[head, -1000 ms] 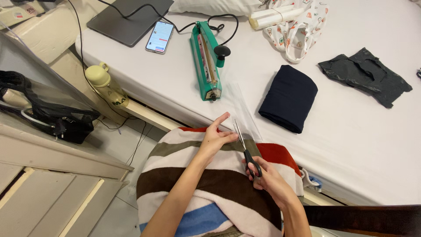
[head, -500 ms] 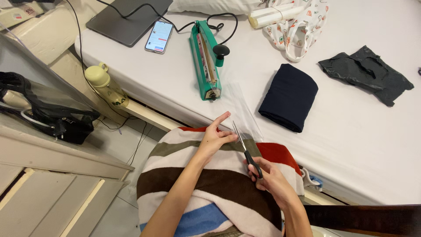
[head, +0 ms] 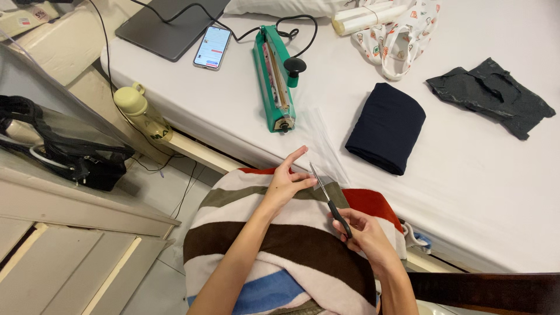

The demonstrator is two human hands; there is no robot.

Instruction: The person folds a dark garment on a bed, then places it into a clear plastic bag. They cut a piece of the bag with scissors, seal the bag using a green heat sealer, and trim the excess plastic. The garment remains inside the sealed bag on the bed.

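Over the striped blanket point(head: 280, 245), left hand point(head: 289, 182) pinches clear plastic bag point(head: 326, 153); right hand point(head: 361, 233) grips scissors point(head: 329, 198)

Green heat sealer point(head: 274, 81) near bed's front edge; phone point(head: 213, 48), laptop point(head: 170, 26) toward far-left corner; folded navy cloth point(head: 386, 128) mid-bed.
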